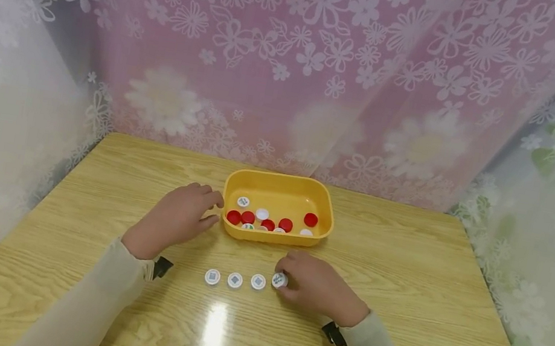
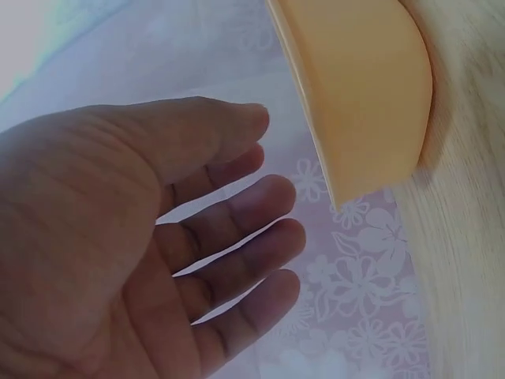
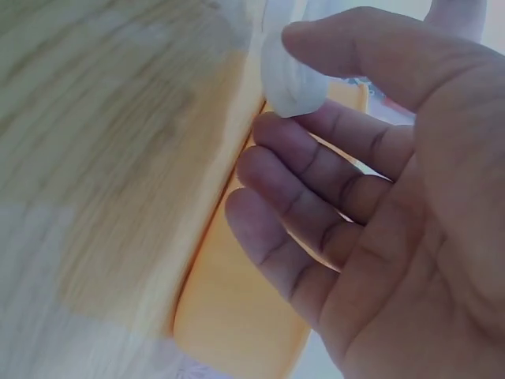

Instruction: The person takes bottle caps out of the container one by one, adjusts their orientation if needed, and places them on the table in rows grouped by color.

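nearest, beige sleeves (image 1: 85, 300) reach in from both sides, a black band (image 1: 335, 334) at the right wrist. on the tabletop (image 1: 389, 265) between the forearms, three small white discs (image 1: 235, 280) lie in a row, apart from one another, each with a bluish print on top. just right of the row, the right hand (image 1: 314, 283) pinches a fourth disc (image 1: 279, 280) at its fingertips, thumb on one side and fingers on the other (whether it touches the wood, i can't tell). farther off, the left hand (image 1: 176, 220) has its fingers loosely bent around nothing, just beside the left end of a yellow tray (image 1: 281, 184). in the tray, red discs (image 1: 310, 219) and a few white ones are gathered mostly along the near wall. behind hangs a pink flowered curtain (image 1: 272, 74).
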### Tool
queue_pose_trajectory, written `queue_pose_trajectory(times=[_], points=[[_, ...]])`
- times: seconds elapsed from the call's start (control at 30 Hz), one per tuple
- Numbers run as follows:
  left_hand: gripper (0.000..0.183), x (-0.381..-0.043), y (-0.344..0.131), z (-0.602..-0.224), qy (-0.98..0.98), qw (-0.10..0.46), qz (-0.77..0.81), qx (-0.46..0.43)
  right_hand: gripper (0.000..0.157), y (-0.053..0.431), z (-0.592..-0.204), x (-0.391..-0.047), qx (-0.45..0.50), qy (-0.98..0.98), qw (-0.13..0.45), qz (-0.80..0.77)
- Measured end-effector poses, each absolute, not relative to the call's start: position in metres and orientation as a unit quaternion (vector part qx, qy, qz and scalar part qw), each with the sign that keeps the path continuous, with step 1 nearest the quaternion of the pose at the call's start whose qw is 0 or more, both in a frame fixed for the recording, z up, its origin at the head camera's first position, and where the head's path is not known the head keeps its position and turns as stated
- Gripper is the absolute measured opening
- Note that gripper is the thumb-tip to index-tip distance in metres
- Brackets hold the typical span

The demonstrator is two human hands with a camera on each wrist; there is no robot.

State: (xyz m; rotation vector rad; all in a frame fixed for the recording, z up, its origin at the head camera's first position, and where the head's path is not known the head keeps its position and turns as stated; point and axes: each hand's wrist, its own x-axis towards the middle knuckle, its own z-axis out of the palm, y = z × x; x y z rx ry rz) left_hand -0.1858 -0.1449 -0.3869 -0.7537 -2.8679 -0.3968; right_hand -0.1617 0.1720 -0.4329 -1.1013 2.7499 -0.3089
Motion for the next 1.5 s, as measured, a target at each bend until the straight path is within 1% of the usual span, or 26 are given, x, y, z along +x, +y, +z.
queue_pose_trajectory(times=[0.3,0.53,0.67,0.77,0.9,1.03,1.13,1.2,1.27,1.3,1.37,1.5], points=[[0.023,-0.186,-0.148,-0.389,-0.945,0.048,-0.144,-0.289,0.013,0.172,-0.434,-0.161,-0.352,0.926,0.099,-0.095],[0.025,-0.188,-0.145,-0.392,-0.945,0.029,-0.141,-0.292,0.025,0.172,-0.435,-0.162,-0.336,0.932,0.11,-0.082],[0.027,-0.188,-0.143,-0.395,-0.942,0.027,-0.146,-0.302,0.027,0.173,-0.432,-0.162,-0.338,0.932,0.107,-0.08],[0.027,-0.189,-0.143,-0.398,-0.939,0.028,-0.149,-0.31,0.028,0.176,-0.427,-0.162,-0.339,0.933,0.089,-0.084],[0.024,-0.189,-0.142,-0.399,-0.941,0.025,-0.151,-0.301,0.026,0.185,-0.418,-0.164,-0.34,0.934,0.041,-0.101],[0.022,-0.187,-0.142,-0.397,-0.944,0.018,-0.155,-0.292,0.024,0.192,-0.401,-0.169,-0.325,0.936,0.001,-0.134],[0.02,-0.186,-0.142,-0.395,-0.944,0.019,-0.158,-0.291,0.023,0.194,-0.383,-0.18,-0.315,0.939,-0.016,-0.137],[0.02,-0.186,-0.141,-0.394,-0.944,0.02,-0.159,-0.289,0.021,0.194,-0.372,-0.194,-0.315,0.942,-0.018,-0.118],[0.02,-0.185,-0.141,-0.392,-0.945,0.016,-0.158,-0.285,0.02,0.191,-0.363,-0.211,-0.314,0.945,-0.003,-0.087],[0.02,-0.185,-0.141,-0.392,-0.946,0.013,-0.158,-0.283,0.02,0.189,-0.361,-0.22,-0.308,0.949,0.016,-0.073],[0.021,-0.185,-0.141,-0.391,-0.948,0.006,-0.157,-0.278,0.019,0.184,-0.359,-0.237,-0.289,0.954,0.064,-0.046],[0.023,-0.185,-0.139,-0.394,-0.949,-0.009,-0.155,-0.273,0.025,0.174,-0.368,-0.261,-0.248,0.955,0.162,-0.005]])
